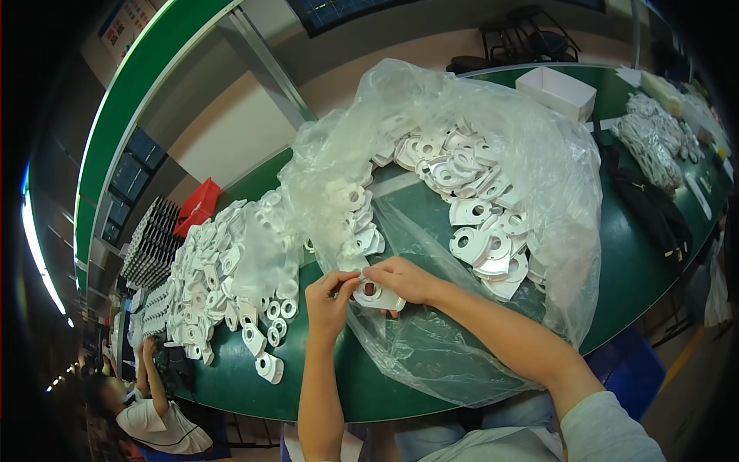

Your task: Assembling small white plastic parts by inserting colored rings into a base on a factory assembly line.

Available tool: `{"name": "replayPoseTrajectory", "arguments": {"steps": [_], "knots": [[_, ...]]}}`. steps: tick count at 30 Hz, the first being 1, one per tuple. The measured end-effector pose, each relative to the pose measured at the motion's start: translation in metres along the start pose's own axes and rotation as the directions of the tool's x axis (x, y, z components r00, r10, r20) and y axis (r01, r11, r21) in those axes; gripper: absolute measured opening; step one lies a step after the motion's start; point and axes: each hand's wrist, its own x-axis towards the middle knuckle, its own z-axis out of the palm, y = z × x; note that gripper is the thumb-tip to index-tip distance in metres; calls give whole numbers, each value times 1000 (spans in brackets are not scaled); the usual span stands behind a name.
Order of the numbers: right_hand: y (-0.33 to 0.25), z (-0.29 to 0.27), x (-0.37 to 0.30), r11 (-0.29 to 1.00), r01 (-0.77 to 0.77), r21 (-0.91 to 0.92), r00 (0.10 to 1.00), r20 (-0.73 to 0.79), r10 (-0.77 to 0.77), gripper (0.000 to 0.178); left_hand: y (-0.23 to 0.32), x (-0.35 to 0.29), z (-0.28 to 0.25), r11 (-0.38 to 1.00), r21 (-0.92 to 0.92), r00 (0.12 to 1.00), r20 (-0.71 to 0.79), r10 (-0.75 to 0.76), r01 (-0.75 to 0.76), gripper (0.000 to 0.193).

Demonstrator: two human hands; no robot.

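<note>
White part (379, 296), flat with a rounded end and one round hole, is up in both hands above the desk (246, 393), toward the near edge, around the middle. Left hand (326, 302): mostly closed, fingers curled, thumb and index pinching at the part's upper left. Right hand (403, 279): half closed, thumb side on the part's top edge, fingertips showing below it, so it has hold too.

Clear plastic bag (416, 346) spreads from the near edge toward the far edge, just under and beside the hands. Loose heap of similar parts (493, 239) sits within its folds. Second heap (202, 269) covers the left end; a few white rings (279, 331) lie at its right side.

Far left: red bin (198, 208) beside a stack of dark trays (149, 242). Far edge, right of centre: open white box (556, 91), plain side toward us. Right end: whitish bundle (654, 138), black bag (653, 206) nearer.

Writing: wall notice (127, 29), reddish characters, too small to read. Co-worker (158, 425) at the left end, one arm reaching to the desk.
</note>
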Motion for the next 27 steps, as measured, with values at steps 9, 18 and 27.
{"name": "replayPoseTrajectory", "arguments": {"steps": [9, 18, 27], "knots": [[-1, 1, 2, 998, 40, 47, 999, -8, -39, 35, 2, 1, -19, 987, -116, 980, 178, -87, 108, 15], [-3, 2, 0, 1000, 25, 10, 998, -54, -24, 38, 10, 3, -6, 969, 183, 984, 88, 154, -168, 12], [5, 16, -5, 724, 266, -636, 857, -188, -480, 19, 6, 3, -3, 975, 113, 977, -67, 201, -192, 13]]}}
